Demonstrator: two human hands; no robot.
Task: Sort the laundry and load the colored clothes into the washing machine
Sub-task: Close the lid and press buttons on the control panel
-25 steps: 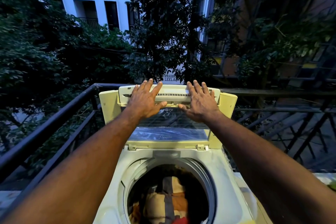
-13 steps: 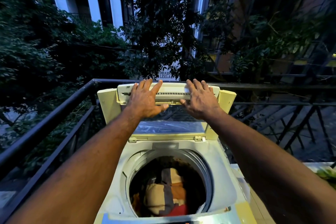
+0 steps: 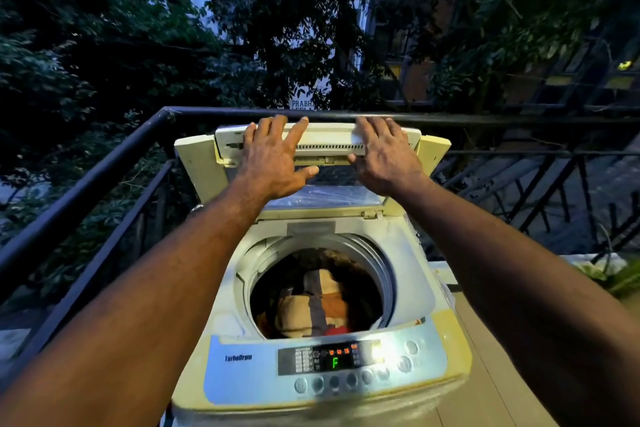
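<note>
A cream top-loading washing machine (image 3: 408, 253) stands in front of me with its folding lid (image 3: 329, 144) raised upright at the back. Colored clothes (image 3: 311, 308), tan, orange, grey and red, lie inside the round drum. My left hand (image 3: 273, 156) rests flat on the left part of the lid's top panel, fingers spread and straight. My right hand (image 3: 384, 152) lies flat on the right part of the same panel. The lit control panel (image 3: 332, 359) at the front shows a green "F".
A black metal railing (image 3: 104, 170) runs along the left side and behind the machine. Dark trees and buildings lie beyond it. A tiled ledge (image 3: 485, 374) runs along the machine's right side, with a few green plants (image 3: 620, 277) at its far end.
The view has tilted down, so the machine's control panel now shows. Both hands stay flat on the raised lid, which appears slightly lower in the view.
</note>
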